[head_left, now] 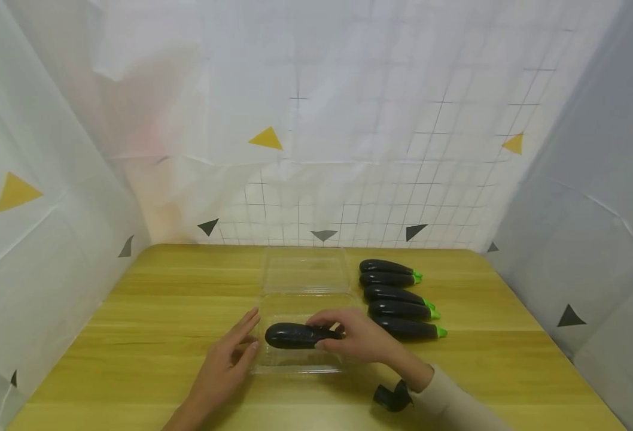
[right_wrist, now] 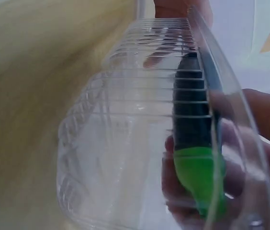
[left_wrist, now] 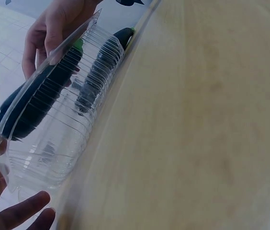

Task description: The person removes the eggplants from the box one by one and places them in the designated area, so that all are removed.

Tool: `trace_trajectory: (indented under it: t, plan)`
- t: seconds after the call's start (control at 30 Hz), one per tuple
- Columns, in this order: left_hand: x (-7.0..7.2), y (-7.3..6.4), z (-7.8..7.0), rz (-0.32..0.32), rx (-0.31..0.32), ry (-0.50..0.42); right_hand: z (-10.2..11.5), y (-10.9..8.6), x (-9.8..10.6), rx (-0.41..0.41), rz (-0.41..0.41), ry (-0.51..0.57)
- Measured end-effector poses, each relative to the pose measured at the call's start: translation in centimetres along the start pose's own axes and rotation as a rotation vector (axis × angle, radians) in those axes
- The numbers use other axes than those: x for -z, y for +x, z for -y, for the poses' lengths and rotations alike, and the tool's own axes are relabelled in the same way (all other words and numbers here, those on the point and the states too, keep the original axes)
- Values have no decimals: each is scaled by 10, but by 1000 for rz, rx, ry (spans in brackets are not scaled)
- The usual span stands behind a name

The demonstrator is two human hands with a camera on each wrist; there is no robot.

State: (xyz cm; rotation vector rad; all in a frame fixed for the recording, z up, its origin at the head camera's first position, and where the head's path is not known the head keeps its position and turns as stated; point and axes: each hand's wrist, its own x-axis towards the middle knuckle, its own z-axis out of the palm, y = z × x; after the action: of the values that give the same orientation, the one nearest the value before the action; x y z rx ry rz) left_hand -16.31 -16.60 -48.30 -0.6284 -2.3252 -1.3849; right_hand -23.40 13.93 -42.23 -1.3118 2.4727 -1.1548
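Note:
My right hand (head_left: 362, 338) holds a dark purple eggplant (head_left: 289, 336) by its stem end, thumb on the near side and fingers on the far side. The eggplant lies lengthwise over a clear plastic clamshell box (head_left: 295, 370), whose lid (head_left: 306, 266) is folded back. In the right wrist view its green cap (right_wrist: 197, 175) shows through the box wall. Both wrist views put the eggplant high in the box, near the rim and above the floor. At the box's left edge my left hand (head_left: 222, 365) touches the side, its fingers fairly straight and spread.
Several more eggplants (head_left: 397, 309) with green stems lie in a column right of the box. A small black object (head_left: 394, 396) sits by my right wrist. White sheeting (head_left: 349, 120) with triangle markers walls in the wooden table (head_left: 187, 287) at the back and sides.

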Motion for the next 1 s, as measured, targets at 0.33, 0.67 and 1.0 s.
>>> trace_trajectory:
  t: [0.33, 0.67, 1.0]
  plan:
    - [0, 0, 1, -7, -5, 28, 3, -2, 5, -15, -11, 2]
    - [0, 1, 1, -9, -22, 7, 6, -5, 11, 8, -41, -1]
    - [0, 0, -2, -12, 21, 17, 7, -13, 17, 2, -50, -15]
